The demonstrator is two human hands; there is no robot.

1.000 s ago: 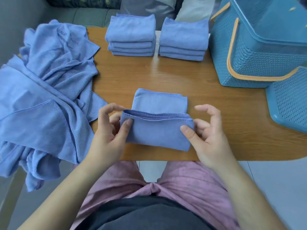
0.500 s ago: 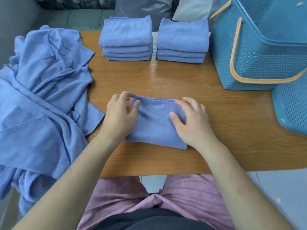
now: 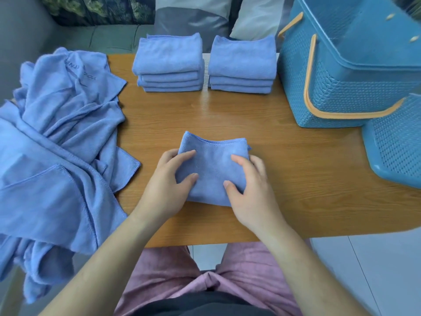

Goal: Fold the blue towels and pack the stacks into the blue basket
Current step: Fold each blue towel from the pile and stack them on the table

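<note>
Now our left hand and right hand curl fingers round the side edges of the folded towel, lying on the worktop; soft, light, floppy, we judge it lifts best from both sides.

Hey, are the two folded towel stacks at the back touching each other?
Apart. The head view shows a narrow strip of table between the left stack and right stack.
</note>
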